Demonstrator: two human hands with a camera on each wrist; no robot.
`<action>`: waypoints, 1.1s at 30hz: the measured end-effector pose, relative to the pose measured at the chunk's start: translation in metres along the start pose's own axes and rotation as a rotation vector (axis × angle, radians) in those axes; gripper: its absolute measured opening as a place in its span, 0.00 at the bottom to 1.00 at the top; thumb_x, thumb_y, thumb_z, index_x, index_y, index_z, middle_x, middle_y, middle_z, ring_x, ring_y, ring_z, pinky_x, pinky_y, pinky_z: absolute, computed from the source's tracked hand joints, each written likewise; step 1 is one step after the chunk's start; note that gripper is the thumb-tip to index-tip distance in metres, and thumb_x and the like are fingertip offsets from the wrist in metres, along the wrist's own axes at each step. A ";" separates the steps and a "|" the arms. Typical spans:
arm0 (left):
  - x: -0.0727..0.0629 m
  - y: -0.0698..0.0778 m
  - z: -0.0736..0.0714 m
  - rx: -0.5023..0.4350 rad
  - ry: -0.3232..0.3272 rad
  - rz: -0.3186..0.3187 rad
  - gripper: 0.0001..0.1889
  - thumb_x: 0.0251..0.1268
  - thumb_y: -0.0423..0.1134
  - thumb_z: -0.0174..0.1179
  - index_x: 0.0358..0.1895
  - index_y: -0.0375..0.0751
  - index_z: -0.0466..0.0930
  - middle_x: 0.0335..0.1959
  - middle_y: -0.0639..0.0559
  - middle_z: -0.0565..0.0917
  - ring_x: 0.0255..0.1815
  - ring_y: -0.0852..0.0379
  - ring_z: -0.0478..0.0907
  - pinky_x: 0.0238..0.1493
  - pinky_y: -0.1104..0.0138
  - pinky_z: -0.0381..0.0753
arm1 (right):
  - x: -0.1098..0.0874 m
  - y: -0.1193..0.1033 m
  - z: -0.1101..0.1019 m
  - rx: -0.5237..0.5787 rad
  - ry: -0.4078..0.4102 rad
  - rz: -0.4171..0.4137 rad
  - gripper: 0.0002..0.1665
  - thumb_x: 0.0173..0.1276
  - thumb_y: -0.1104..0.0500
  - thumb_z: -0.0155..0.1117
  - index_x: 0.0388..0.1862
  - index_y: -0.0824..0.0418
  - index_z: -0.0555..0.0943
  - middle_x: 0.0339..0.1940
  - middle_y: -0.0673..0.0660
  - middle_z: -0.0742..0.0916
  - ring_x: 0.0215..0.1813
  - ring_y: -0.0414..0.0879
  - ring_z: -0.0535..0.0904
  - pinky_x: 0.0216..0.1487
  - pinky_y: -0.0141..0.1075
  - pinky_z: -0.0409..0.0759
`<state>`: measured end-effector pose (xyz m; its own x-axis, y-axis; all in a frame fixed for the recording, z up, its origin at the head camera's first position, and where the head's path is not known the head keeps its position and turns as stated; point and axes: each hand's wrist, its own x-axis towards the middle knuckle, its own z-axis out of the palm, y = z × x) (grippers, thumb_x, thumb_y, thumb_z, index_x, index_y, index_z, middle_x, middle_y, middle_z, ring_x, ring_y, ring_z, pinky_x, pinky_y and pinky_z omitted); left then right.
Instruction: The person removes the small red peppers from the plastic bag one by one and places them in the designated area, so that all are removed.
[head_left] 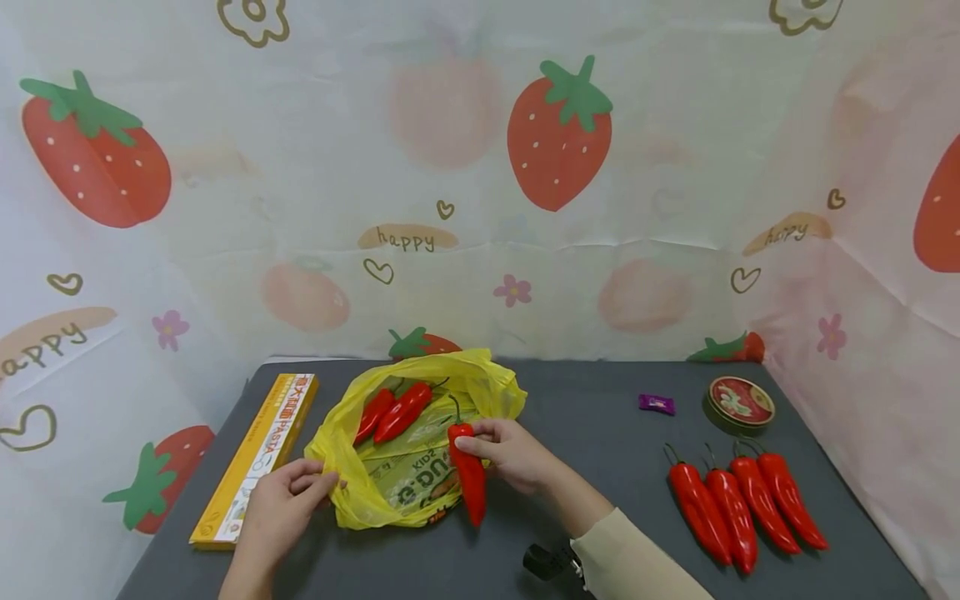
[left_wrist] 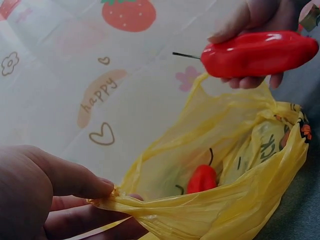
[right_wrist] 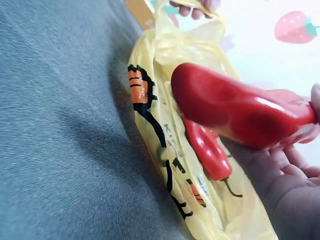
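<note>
A yellow plastic bag (head_left: 352, 500) lies on the table with its mouth spread wide. My left hand (head_left: 287, 500) pinches the bag's left rim between thumb and fingers, as the left wrist view shows closely. Inside the bag rest two red chili peppers (head_left: 405, 412) with dark stems. In my right hand (head_left: 517, 454) is another red chili pepper (head_left: 469, 475), gripped near its stem end, tip pointing down. It overlaps the bag's right rim in the head view. From the right wrist, this pepper (right_wrist: 235, 107) hangs over the bag's opening.
Several red chili peppers (head_left: 750, 508) lie in a row at the right of the table. Behind them are a round tin (head_left: 741, 402) and a small purple packet (head_left: 657, 404). A yellow pasta box (head_left: 255, 458) lies left of the bag. A strawberry-print cloth (head_left: 465, 183) hangs behind.
</note>
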<state>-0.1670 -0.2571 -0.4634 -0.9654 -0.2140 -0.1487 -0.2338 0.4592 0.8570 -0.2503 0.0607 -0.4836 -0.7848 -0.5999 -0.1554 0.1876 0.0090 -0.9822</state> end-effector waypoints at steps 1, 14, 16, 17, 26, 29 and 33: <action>0.000 0.000 0.000 0.002 -0.001 0.001 0.16 0.69 0.43 0.64 0.50 0.32 0.83 0.37 0.48 0.91 0.35 0.62 0.86 0.38 0.69 0.87 | -0.003 0.000 -0.001 -0.007 0.001 0.006 0.23 0.76 0.54 0.61 0.59 0.71 0.77 0.46 0.59 0.89 0.46 0.45 0.86 0.49 0.41 0.86; -0.001 -0.003 -0.004 0.005 0.008 0.012 0.17 0.69 0.44 0.65 0.50 0.32 0.83 0.37 0.47 0.91 0.34 0.61 0.86 0.38 0.67 0.87 | -0.043 -0.005 0.000 -0.002 -0.019 0.064 0.34 0.78 0.45 0.56 0.73 0.65 0.68 0.60 0.65 0.82 0.55 0.55 0.85 0.55 0.48 0.84; 0.000 -0.002 -0.005 -0.001 0.005 0.015 0.17 0.69 0.44 0.65 0.49 0.32 0.83 0.37 0.47 0.91 0.35 0.61 0.86 0.39 0.66 0.87 | -0.050 -0.007 -0.003 0.011 -0.001 0.062 0.34 0.77 0.46 0.58 0.71 0.67 0.68 0.59 0.65 0.83 0.54 0.55 0.85 0.55 0.48 0.84; 0.000 -0.002 -0.005 -0.004 0.006 0.016 0.17 0.69 0.43 0.65 0.49 0.32 0.83 0.37 0.47 0.91 0.35 0.61 0.86 0.39 0.66 0.87 | -0.054 -0.007 -0.005 0.018 0.007 0.061 0.33 0.77 0.47 0.59 0.70 0.67 0.69 0.57 0.64 0.84 0.53 0.54 0.85 0.55 0.48 0.85; 0.001 -0.001 -0.002 -0.025 -0.001 -0.013 0.18 0.69 0.44 0.66 0.51 0.32 0.82 0.38 0.46 0.91 0.36 0.60 0.86 0.41 0.64 0.88 | -0.085 -0.007 -0.031 0.018 0.020 0.060 0.29 0.73 0.57 0.65 0.66 0.71 0.69 0.56 0.63 0.86 0.54 0.52 0.85 0.57 0.46 0.84; 0.001 -0.002 -0.002 -0.022 0.003 -0.020 0.17 0.69 0.43 0.65 0.50 0.33 0.82 0.38 0.47 0.91 0.36 0.61 0.86 0.41 0.64 0.88 | -0.094 -0.006 -0.038 -0.038 0.072 0.071 0.29 0.73 0.56 0.65 0.65 0.72 0.71 0.54 0.61 0.86 0.51 0.50 0.84 0.54 0.43 0.85; 0.002 -0.002 -0.004 -0.022 0.000 -0.013 0.18 0.69 0.44 0.66 0.51 0.32 0.82 0.38 0.47 0.91 0.36 0.60 0.86 0.40 0.64 0.88 | -0.105 -0.003 -0.046 -0.084 0.120 0.071 0.28 0.74 0.55 0.64 0.64 0.72 0.74 0.52 0.59 0.86 0.50 0.49 0.82 0.50 0.41 0.85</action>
<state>-0.1680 -0.2616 -0.4638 -0.9623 -0.2196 -0.1604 -0.2441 0.4374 0.8655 -0.1958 0.1602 -0.4696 -0.8372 -0.4954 -0.2316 0.1991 0.1182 -0.9728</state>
